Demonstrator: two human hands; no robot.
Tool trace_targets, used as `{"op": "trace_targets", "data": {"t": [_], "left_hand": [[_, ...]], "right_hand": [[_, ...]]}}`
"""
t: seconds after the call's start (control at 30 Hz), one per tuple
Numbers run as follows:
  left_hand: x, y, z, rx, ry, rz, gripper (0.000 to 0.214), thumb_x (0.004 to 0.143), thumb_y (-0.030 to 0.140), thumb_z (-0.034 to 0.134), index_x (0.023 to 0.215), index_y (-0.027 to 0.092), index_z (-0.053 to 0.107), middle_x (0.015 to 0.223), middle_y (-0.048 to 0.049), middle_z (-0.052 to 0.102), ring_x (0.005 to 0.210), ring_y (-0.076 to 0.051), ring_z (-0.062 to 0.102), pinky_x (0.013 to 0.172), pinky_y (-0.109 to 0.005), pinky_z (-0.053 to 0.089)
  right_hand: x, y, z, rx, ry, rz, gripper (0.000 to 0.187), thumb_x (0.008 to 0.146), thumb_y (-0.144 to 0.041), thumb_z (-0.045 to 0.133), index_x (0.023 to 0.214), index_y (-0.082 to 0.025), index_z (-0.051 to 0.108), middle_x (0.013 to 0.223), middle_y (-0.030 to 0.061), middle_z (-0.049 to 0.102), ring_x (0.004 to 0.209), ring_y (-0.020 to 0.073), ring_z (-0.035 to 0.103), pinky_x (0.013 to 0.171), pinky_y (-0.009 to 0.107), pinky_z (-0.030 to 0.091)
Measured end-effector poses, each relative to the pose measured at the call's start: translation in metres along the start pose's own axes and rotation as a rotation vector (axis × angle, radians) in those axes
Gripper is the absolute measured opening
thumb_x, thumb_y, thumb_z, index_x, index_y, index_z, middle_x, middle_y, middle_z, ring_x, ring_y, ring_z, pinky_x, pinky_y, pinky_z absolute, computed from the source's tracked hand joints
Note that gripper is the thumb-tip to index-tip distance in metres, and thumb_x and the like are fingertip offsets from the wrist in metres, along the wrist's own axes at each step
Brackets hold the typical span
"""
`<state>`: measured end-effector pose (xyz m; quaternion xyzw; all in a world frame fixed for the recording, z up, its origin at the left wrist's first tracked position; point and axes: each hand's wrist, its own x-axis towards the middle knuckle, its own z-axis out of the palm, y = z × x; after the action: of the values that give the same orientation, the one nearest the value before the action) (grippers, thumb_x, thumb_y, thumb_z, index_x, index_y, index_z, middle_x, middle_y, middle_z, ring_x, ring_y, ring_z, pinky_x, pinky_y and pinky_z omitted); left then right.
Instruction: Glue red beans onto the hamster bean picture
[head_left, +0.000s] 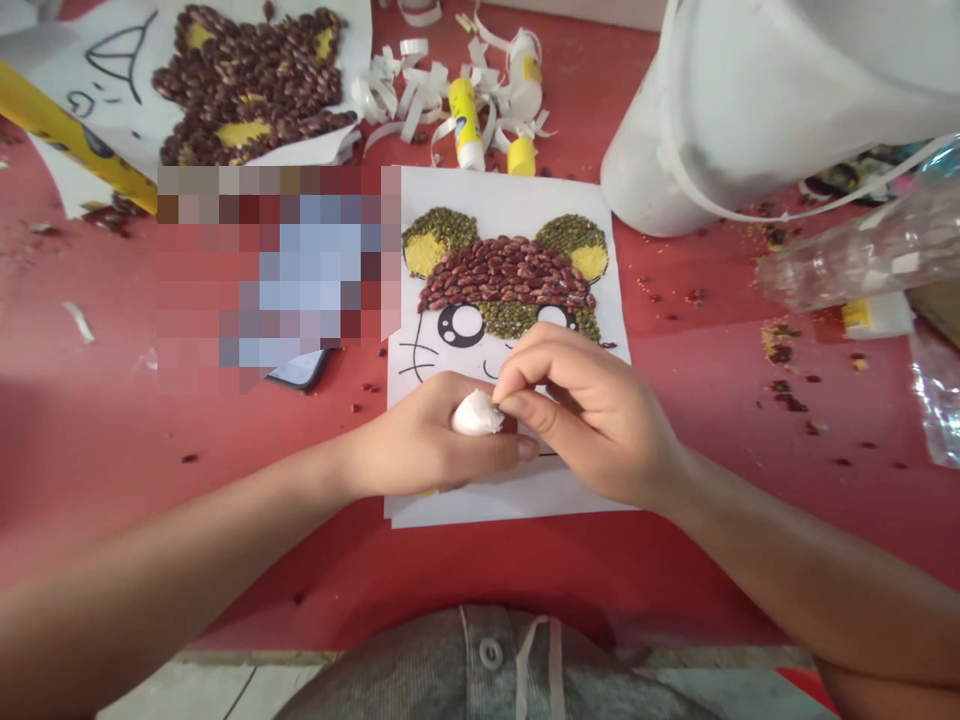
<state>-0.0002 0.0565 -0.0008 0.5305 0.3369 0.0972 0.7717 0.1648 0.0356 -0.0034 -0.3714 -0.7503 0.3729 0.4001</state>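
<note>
Pinching a white wad (474,413) together, the left hand (427,435) and right hand (585,415) sit over a hamster drawing (506,285), its ears and cap filled with beans, on the red worktop (112,480). Beyond lie a glue stick (466,125), its label unreadable, paper curls (397,95) and another bean picture (255,85).

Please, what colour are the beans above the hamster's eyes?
The shiny oval beans are reddish-brown; head view.
</note>
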Motion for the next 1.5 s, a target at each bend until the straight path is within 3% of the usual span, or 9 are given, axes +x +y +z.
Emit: {"op": "trace_targets", "data": {"t": [0.2,0.37,0.6,0.77,1.03,1.37,1.5], "left_hand": [[0.0,0.002,-0.001,-0.026,0.016,-0.05,0.026,0.071,0.022,0.066,0.055,0.016,0.047,0.039,0.0081,0.045,0.033,-0.004,0.039,0.032,-0.014,0.031],[-0.002,0.007,-0.001,-0.021,-0.002,-0.07,0.026,0.074,0.024,0.065,0.055,0.016,0.048,0.041,0.0079,0.045,0.035,-0.004,0.039,0.033,-0.015,0.032],[-0.003,0.008,-0.001,-0.02,-0.003,-0.061,0.027,0.074,0.025,0.067,0.056,0.016,0.048,0.042,0.0078,0.045,0.036,-0.004,0.038,0.034,-0.015,0.031],[-0.003,0.008,0.0,-0.017,0.004,-0.073,0.027,0.073,0.025,0.067,0.056,0.016,0.048,0.042,0.0074,0.046,0.036,-0.004,0.038,0.034,-0.015,0.032],[-0.003,0.006,-0.001,-0.009,-0.005,-0.039,0.027,0.076,0.026,0.064,0.057,0.016,0.048,0.041,0.0079,0.045,0.035,-0.004,0.038,0.033,-0.015,0.032],[-0.002,0.008,-0.001,0.003,0.0,-0.068,0.028,0.074,0.027,0.067,0.056,0.016,0.048,0.041,0.0077,0.045,0.035,-0.004,0.039,0.034,-0.016,0.032],[-0.002,0.007,-0.002,-0.003,-0.017,-0.056,0.028,0.075,0.028,0.066,0.057,0.016,0.048,0.042,0.0076,0.046,0.036,-0.004,0.039,0.034,-0.016,0.032]], "right_hand": [[0.003,0.003,-0.012,0.015,0.043,0.105,0.013,0.09,-0.02,0.049,0.079,-0.018,0.053,0.076,-0.0001,0.051,0.069,0.0098,0.05,0.06,0.025,0.04],[0.003,0.024,-0.028,-0.4,0.204,0.026,0.009,0.085,-0.014,0.05,0.077,-0.019,0.051,0.075,0.0007,0.05,0.069,0.0127,0.05,0.064,0.029,0.041],[0.0,0.045,-0.024,-0.777,0.042,-0.002,0.011,0.084,-0.015,0.047,0.076,-0.02,0.052,0.079,0.0048,0.054,0.074,0.0178,0.053,0.065,0.032,0.042],[0.0,0.046,-0.019,-0.935,0.036,-0.05,0.014,0.085,-0.017,0.046,0.074,-0.019,0.054,0.077,0.0064,0.056,0.071,0.0186,0.052,0.065,0.033,0.04],[0.001,0.048,-0.014,-0.928,0.047,-0.043,0.013,0.084,-0.017,0.047,0.072,-0.02,0.053,0.073,0.0043,0.053,0.069,0.0174,0.048,0.068,0.032,0.037],[0.004,0.047,-0.018,-0.66,0.088,0.073,0.006,0.08,-0.015,0.053,0.078,-0.02,0.05,0.083,0.0038,0.053,0.075,0.0175,0.052,0.069,0.033,0.042],[0.005,0.047,-0.017,-0.69,0.103,0.077,0.006,0.079,-0.015,0.054,0.079,-0.02,0.051,0.083,0.0044,0.053,0.079,0.0194,0.053,0.074,0.035,0.042]]}}
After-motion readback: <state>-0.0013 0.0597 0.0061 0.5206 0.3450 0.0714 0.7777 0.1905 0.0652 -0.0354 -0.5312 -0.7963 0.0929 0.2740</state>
